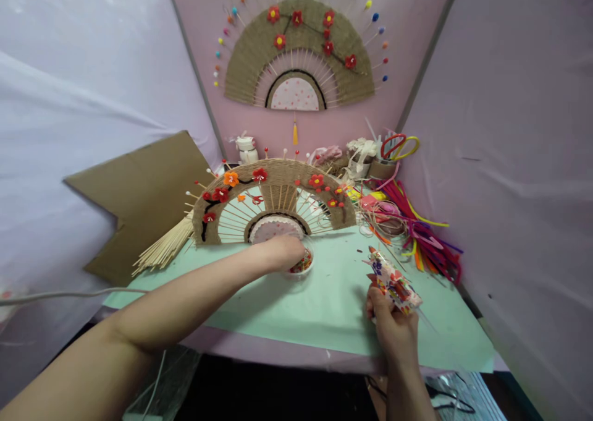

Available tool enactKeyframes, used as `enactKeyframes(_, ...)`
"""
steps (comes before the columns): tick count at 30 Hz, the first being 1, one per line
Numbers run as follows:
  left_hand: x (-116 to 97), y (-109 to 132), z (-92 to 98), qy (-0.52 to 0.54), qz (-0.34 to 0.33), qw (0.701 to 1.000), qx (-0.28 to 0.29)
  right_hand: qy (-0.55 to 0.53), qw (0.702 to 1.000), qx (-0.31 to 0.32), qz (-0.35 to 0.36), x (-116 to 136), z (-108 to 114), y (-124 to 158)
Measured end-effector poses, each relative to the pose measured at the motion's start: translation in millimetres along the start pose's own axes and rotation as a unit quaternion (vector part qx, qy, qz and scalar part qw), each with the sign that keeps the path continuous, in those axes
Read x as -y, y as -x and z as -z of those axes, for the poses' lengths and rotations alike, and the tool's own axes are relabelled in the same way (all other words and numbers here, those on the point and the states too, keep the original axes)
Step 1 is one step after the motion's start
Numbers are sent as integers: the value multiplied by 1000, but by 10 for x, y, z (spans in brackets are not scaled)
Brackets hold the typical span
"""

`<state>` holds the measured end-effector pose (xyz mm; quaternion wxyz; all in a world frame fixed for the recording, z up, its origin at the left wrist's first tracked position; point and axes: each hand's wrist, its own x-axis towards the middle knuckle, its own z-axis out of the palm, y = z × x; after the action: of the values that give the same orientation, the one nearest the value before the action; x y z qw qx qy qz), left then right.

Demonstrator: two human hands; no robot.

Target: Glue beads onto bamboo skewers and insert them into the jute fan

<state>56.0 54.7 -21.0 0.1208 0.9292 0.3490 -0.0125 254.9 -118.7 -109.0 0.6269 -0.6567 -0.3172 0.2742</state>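
My left hand (288, 253) reaches into a small clear tub (302, 275) of tiny red, green and orange pieces; its fingers are hidden by the back of the hand. To the right, my right hand (391, 319) is wrapped round a flower-patterned glue gun (393, 280), its nozzle pointing up and away from me. A clear stick pokes out of the gun's rear end. Just behind the tub stands a twine-wrapped fan (280, 189) with thin wooden ribs, red and orange flowers, dark branches and pins with round heads along its top.
A larger finished-looking fan (301, 31) hangs on the pink back wall. Colourful pipe cleaners (428, 248) lie at right, below scissors (393, 146) in a holder. Thin sticks (164, 248) and brown cardboard (148, 192) are at left. A cable (83, 295) crosses the left side.
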Motion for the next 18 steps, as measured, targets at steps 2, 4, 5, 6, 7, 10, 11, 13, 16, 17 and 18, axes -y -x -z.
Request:
enactKeyframes(2,-26,-3,19,-36,-4,999,28,-9,1000,4,-3,-41,0,-12)
enactKeyframes(4,-59,2,44,-61,-8,997,39,-14,1000,7,-9,-77,-4,-23)
enactKeyframes(5,-75,7,59,-70,-12,997,43,-14,1000,8,-9,-89,-6,-27)
enactKeyframes(6,-91,13,78,-76,-17,996,46,-11,1000,9,-8,-94,-7,-30)
enactKeyframes(7,-105,22,102,-79,-21,996,46,-7,1000,11,-4,-94,-8,-32)
enactKeyframes(10,-137,65,209,-73,-29,996,31,11,1000,16,2,-59,-3,-33)
enactKeyframes(11,-142,86,255,-68,-30,997,23,18,1000,16,1,-39,-1,-32)
enactKeyframes(13,-148,142,353,-43,-38,998,4,30,999,16,4,1,1,-32)
enactKeyframes(16,-144,253,461,54,-61,996,-32,45,999,13,9,40,-4,-32)
enactKeyframes(17,-141,294,472,98,-62,992,-45,48,999,9,11,44,-8,-31)
enactKeyframes(18,-137,335,468,145,-56,986,-56,51,999,6,12,43,-11,-29)
